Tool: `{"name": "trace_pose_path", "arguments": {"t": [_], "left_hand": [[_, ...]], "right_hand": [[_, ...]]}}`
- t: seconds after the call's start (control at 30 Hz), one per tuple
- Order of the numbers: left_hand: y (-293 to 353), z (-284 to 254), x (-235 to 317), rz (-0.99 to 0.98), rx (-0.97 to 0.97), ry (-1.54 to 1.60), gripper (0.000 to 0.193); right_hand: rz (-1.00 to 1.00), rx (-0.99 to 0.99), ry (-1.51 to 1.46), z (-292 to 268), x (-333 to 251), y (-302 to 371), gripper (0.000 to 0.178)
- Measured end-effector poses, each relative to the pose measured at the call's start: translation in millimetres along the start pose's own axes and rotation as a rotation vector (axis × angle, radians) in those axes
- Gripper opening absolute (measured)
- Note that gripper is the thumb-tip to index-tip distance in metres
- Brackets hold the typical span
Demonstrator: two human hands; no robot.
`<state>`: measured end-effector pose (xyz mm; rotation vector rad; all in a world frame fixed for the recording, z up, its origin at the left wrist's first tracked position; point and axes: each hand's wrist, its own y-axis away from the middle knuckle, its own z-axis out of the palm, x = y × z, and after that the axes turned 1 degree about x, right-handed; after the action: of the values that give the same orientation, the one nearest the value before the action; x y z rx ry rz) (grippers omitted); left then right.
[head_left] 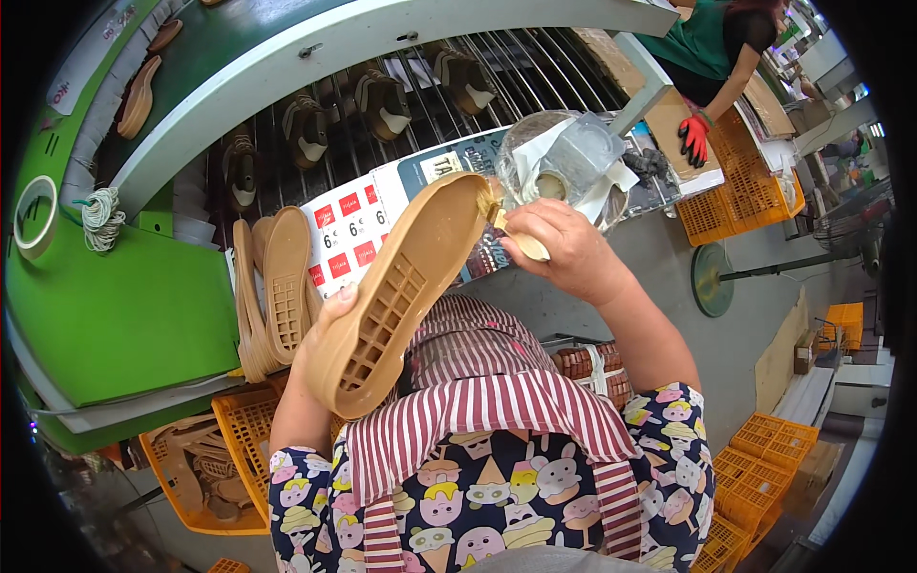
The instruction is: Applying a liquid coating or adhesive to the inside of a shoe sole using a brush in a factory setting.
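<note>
Near the printed sheets (355, 227), holds the tan sole (426, 250) tilted, inner side upward, with left hand (320, 334) half-curled around its edge, probably for steady access. Pinches a small brush (532, 251) in nearly closed right hand (564, 246) against sole's far rim, probably for control.

Metal-bar rack (552, 72) has four shoes (382, 103) sitting in a row, and the dark green belt's (229, 48) got a couple soles (137, 98) on it.

The sole (417, 256) is tan, the apron (478, 411) striped maroon and white. At nine o'clock, the panel (124, 320) is bright green.
</note>
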<state>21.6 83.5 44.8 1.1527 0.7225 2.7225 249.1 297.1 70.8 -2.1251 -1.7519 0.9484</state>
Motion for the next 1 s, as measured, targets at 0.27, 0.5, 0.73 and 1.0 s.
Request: {"name": "trace_pose_path", "arguments": {"t": [0.27, 0.5, 0.73, 1.0], "left_hand": [[-10, 10, -9, 0.079, 0.029, -0.255, 0.091], [-32, -12, -19, 0.087, -0.179, 0.107, 0.08], [-39, 9, -22, 0.058, -0.302, 0.417, 0.065], [-51, -7, -30, 0.115, -0.094, 0.452, 0.061]], "right_hand": [[0.311, 0.174, -0.23, 22, -26, 4, 0.017], [0.674, 0.502, -1.012, 19, -34, 0, 0.01], [0.471, 0.609, -0.614, 58, -5, -16, 0.008], [0.377, 0.237, -0.79, 62, -62, 3, 0.01]]}}
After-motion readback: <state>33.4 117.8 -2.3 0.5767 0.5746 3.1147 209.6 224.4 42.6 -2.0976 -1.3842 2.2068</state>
